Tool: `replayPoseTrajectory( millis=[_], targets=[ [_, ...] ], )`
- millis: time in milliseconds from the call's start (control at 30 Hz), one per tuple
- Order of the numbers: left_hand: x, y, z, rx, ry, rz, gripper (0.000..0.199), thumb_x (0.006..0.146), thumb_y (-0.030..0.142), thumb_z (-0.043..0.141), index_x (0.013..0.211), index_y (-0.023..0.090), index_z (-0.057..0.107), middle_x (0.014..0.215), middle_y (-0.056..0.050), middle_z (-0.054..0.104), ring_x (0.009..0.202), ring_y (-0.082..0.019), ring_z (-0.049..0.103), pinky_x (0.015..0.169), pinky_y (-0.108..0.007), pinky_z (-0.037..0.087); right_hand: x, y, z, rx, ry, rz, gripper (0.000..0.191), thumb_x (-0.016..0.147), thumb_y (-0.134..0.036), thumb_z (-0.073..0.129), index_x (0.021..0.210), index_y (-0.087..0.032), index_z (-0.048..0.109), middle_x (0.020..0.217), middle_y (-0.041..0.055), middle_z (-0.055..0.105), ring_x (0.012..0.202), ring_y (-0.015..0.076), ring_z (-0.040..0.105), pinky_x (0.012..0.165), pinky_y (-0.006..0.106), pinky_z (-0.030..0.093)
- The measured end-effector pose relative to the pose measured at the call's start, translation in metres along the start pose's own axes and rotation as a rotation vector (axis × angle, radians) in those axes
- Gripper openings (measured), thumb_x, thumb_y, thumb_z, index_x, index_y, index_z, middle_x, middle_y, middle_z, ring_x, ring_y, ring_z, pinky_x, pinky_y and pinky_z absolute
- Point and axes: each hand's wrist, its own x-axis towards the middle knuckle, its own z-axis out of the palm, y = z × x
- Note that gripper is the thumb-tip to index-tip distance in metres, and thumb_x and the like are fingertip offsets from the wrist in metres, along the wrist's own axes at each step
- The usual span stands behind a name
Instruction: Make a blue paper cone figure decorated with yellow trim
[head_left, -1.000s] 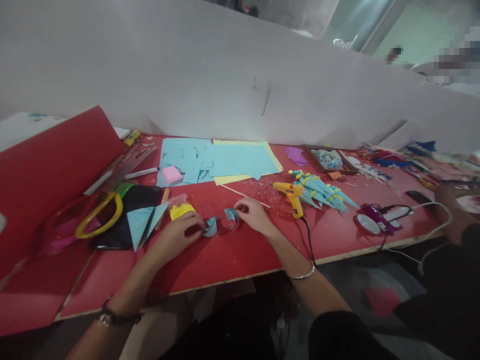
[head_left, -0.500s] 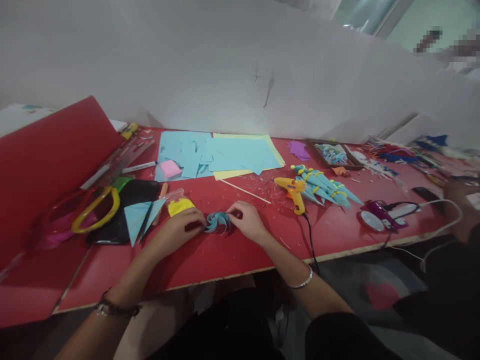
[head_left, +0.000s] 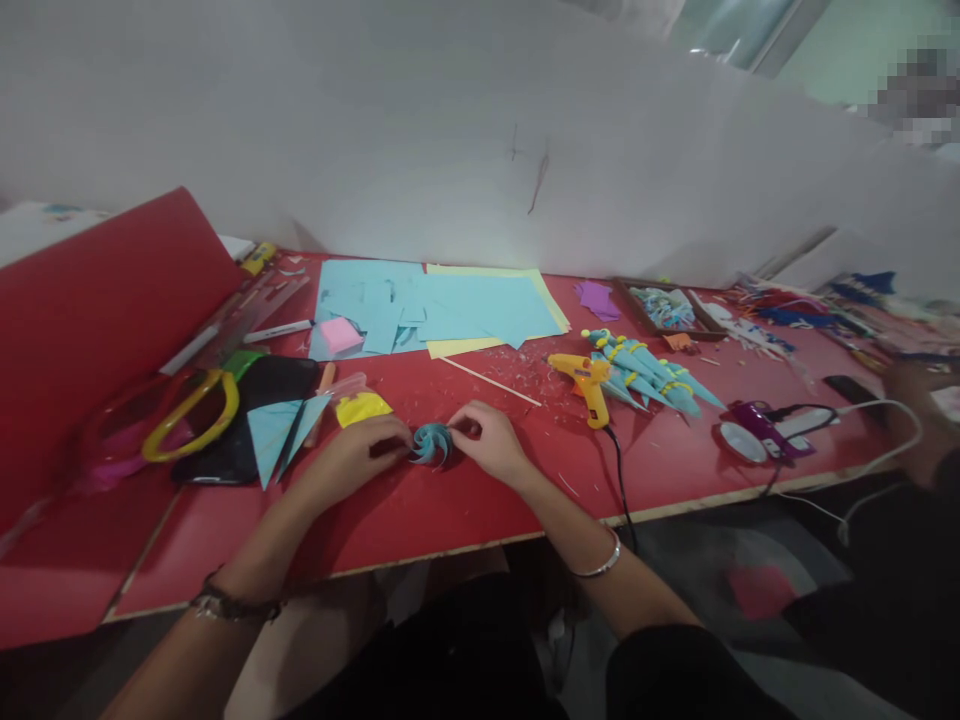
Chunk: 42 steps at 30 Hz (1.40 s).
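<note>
A small teal paper swirl (head_left: 432,445) with curved, fanned blades lies on the red table between my two hands. On its left edge rest the bent fingertips of my left hand (head_left: 373,443), closed in a pinch. My right hand (head_left: 486,438) pinches the opposite edge with thumb and forefinger. Just behind my left hand is a bright yellow packet (head_left: 362,408). Folded light-blue paper triangles (head_left: 276,435) lie farther left, partly over a black phone (head_left: 229,460). The exact grip of both hands on the blades is too small to make out.
A yellow glue gun (head_left: 589,385) with a black cord lies to the right, beside blue paper cones (head_left: 652,372). Blue sheets (head_left: 480,305) and a thin stick (head_left: 491,382) are behind. Yellow-handled scissors (head_left: 191,420) sit left. Another person's arm (head_left: 919,420) is at far right.
The swirl looks turned and more tightly gathered, its blades now curling around a round centre. My right hand has shifted slightly left; my left hand stays almost in place.
</note>
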Motion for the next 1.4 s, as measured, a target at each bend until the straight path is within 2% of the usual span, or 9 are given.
replayPoseTrajectory(
  millis=[133,267,500,667,767,900,1000,1100,1400],
  targets=[
    [0.001,-0.001,0.001,0.001,0.014,0.000,0.015,0.079,0.023,0.043,0.079,0.018,0.057,0.084,-0.003,0.063,0.079,-0.015,0.056,0.076,-0.029,0.044,0.000,0.001,0.001,0.043,-0.021,-0.062,0.016,0.070,-0.017,0.054,0.084,-0.020,0.061,0.076,-0.0001,0.056,0.067,0.0093,0.050,0.059,0.020,0.039],
    [0.001,0.001,0.001,-0.003,0.033,-0.011,0.014,0.078,0.024,0.044,0.079,0.018,0.057,0.084,-0.003,0.061,0.079,-0.015,0.055,0.075,-0.030,0.044,0.000,0.004,0.002,0.070,-0.009,-0.080,0.010,0.071,-0.020,0.053,0.077,-0.018,0.062,0.073,0.0005,0.055,0.063,0.0090,0.049,0.058,0.020,0.039],
    [-0.006,0.012,-0.001,0.084,0.213,-0.022,0.014,0.080,0.029,0.046,0.080,0.018,0.055,0.081,-0.001,0.060,0.078,-0.013,0.055,0.073,-0.026,0.043,-0.003,0.000,0.004,0.109,0.021,-0.090,0.016,0.068,-0.017,0.053,0.084,-0.018,0.058,0.068,-0.0010,0.054,0.055,0.0083,0.045,0.053,0.020,0.039],
    [-0.009,0.021,0.005,0.166,0.180,0.060,0.015,0.079,0.030,0.048,0.078,0.018,0.056,0.079,-0.001,0.061,0.075,-0.012,0.055,0.068,-0.024,0.043,-0.003,-0.005,0.002,0.105,-0.008,-0.183,0.017,0.071,-0.016,0.052,0.087,-0.018,0.058,0.074,0.0010,0.056,0.063,0.0100,0.049,0.060,0.021,0.042],
    [-0.008,0.022,0.008,0.220,0.171,0.084,0.016,0.079,0.032,0.049,0.080,0.019,0.058,0.081,-0.001,0.062,0.073,-0.012,0.056,0.065,-0.023,0.043,-0.003,-0.005,0.002,0.075,-0.042,-0.230,0.011,0.073,-0.017,0.051,0.082,-0.018,0.058,0.074,0.0015,0.057,0.066,0.0105,0.050,0.063,0.021,0.041],
    [-0.010,0.023,0.008,0.259,0.245,0.081,0.015,0.077,0.032,0.051,0.077,0.018,0.057,0.077,-0.002,0.061,0.070,-0.012,0.056,0.063,-0.022,0.043,-0.004,-0.005,0.002,0.033,-0.034,-0.243,0.005,0.074,-0.020,0.051,0.073,-0.018,0.055,0.069,0.0005,0.054,0.064,0.0103,0.049,0.061,0.021,0.039],
    [-0.011,0.023,0.007,0.254,0.301,0.159,0.013,0.077,0.028,0.051,0.074,0.018,0.057,0.074,-0.001,0.061,0.068,-0.011,0.055,0.060,-0.020,0.043,-0.005,-0.007,0.001,0.002,-0.018,-0.240,0.005,0.072,-0.019,0.050,0.067,-0.018,0.049,0.065,-0.0007,0.051,0.061,0.0101,0.047,0.060,0.021,0.037],
    [-0.011,0.023,0.008,0.277,0.294,0.231,0.012,0.077,0.026,0.052,0.072,0.018,0.058,0.075,-0.001,0.061,0.067,-0.010,0.056,0.059,-0.019,0.042,-0.007,-0.008,0.001,-0.022,-0.016,-0.243,0.008,0.070,-0.018,0.048,0.063,-0.019,0.044,0.063,-0.0015,0.047,0.060,0.0100,0.045,0.059,0.021,0.036],
    [-0.010,0.021,0.012,0.396,0.272,0.096,0.017,0.079,0.032,0.048,0.074,0.018,0.056,0.072,-0.001,0.062,0.063,-0.011,0.056,0.056,-0.021,0.040,-0.008,-0.009,0.002,-0.013,-0.058,-0.198,0.004,0.070,-0.019,0.047,0.067,-0.020,0.043,0.064,-0.0024,0.048,0.057,0.0092,0.045,0.057,0.020,0.036]
  ],
)
